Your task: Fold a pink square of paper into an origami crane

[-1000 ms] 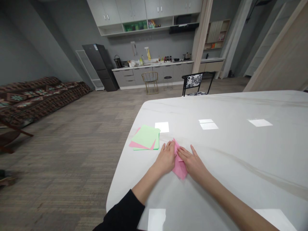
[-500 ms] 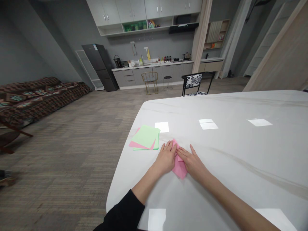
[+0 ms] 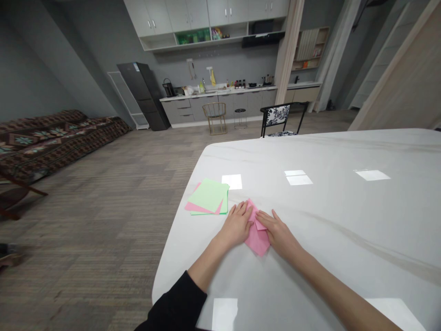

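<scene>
A folded sheet of pink paper (image 3: 257, 241) lies on the white table between my hands, its lower point toward me and a small flap showing in its middle. My left hand (image 3: 237, 223) rests flat on the paper's left side, fingers stretched out. On the right side, my right hand (image 3: 276, 228) presses the flap with its fingertips, thumb apart from the extended fingers. Parts of the paper are hidden under both hands.
Left of my hands, a loose stack of green and pink paper sheets (image 3: 208, 195) lies near the left edge of the glossy white table (image 3: 327, 266). A patterned chair (image 3: 279, 116) stands beyond the table's far edge. Kitchen cabinets (image 3: 200, 108) line the back wall.
My right hand's fingertips have slid slightly right, away from my left hand, uncovering more of the paper's middle. My left hand has hardly moved.
</scene>
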Action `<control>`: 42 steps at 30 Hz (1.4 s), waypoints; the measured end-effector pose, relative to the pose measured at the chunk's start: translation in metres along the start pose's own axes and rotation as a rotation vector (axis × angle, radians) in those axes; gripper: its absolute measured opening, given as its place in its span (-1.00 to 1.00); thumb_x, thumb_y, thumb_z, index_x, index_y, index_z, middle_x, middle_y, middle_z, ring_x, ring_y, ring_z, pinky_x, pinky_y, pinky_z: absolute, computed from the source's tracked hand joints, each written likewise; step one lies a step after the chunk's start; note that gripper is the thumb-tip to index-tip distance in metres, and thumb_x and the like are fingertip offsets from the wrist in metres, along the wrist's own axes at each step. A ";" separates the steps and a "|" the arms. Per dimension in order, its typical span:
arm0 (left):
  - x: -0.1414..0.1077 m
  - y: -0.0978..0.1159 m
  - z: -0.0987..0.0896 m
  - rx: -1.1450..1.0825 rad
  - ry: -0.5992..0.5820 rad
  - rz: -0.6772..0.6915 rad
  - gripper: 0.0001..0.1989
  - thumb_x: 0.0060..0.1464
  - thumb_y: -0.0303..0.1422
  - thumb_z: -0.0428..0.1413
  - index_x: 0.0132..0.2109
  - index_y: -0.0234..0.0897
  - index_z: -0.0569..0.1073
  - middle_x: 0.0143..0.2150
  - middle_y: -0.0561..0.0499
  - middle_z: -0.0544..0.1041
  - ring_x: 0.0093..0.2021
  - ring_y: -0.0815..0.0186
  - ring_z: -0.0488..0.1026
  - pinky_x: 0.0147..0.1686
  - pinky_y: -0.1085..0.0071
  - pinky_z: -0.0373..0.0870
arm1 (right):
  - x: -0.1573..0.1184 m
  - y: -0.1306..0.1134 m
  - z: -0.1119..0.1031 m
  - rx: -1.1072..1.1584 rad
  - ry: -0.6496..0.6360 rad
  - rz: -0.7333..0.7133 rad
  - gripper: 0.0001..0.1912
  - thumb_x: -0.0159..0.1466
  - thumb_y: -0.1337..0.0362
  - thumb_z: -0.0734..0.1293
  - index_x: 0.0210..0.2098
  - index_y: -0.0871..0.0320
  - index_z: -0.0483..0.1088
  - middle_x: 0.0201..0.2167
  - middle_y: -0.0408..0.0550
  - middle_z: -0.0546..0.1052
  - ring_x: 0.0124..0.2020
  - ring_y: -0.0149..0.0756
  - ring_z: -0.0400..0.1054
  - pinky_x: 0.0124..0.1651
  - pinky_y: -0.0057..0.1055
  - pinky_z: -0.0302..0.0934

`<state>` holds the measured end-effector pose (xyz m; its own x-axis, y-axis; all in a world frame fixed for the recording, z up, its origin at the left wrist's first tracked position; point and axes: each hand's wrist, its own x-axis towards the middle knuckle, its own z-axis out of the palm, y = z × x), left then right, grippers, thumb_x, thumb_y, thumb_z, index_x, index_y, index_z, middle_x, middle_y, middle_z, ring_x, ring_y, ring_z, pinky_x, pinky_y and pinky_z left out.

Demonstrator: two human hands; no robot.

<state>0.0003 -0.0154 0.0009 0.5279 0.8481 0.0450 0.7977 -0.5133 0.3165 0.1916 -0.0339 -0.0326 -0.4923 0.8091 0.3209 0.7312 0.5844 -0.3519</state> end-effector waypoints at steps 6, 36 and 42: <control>0.000 0.001 -0.001 0.001 0.004 0.004 -0.46 0.25 -0.33 -0.16 0.34 -0.34 0.05 0.41 -0.21 -0.01 0.41 0.16 -0.10 0.33 0.04 -0.13 | 0.001 -0.003 -0.004 -0.021 0.006 -0.001 -0.32 0.15 0.67 0.04 0.19 0.18 0.31 0.15 0.14 0.41 0.24 -0.16 0.22 0.30 0.18 -0.12; -0.057 0.043 0.003 -0.056 0.071 0.045 -0.29 0.13 -0.39 -0.01 0.39 -0.17 -0.05 0.45 -0.09 -0.21 0.42 -0.04 -0.25 0.30 -0.13 -0.07 | 0.022 -0.034 -0.041 0.162 -0.068 0.505 -0.89 0.19 0.28 0.32 -0.45 0.12 0.44 -0.50 -0.14 0.54 -0.40 -0.27 0.42 -0.26 -0.39 0.12; -0.058 0.039 0.007 -0.114 0.114 0.056 -0.36 0.10 -0.38 0.05 0.33 -0.18 0.11 0.45 -0.11 -0.19 0.42 -0.04 -0.23 0.30 -0.14 -0.05 | 0.019 -0.034 -0.037 0.187 -0.073 0.488 -0.87 0.19 0.40 0.25 -0.43 0.12 0.42 -0.45 -0.14 0.54 -0.35 -0.28 0.40 -0.22 -0.39 0.08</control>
<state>0.0028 -0.0852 0.0040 0.5284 0.8316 0.1708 0.7267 -0.5471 0.4154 0.1751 -0.0406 0.0184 -0.1520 0.9882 0.0209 0.7902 0.1342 -0.5980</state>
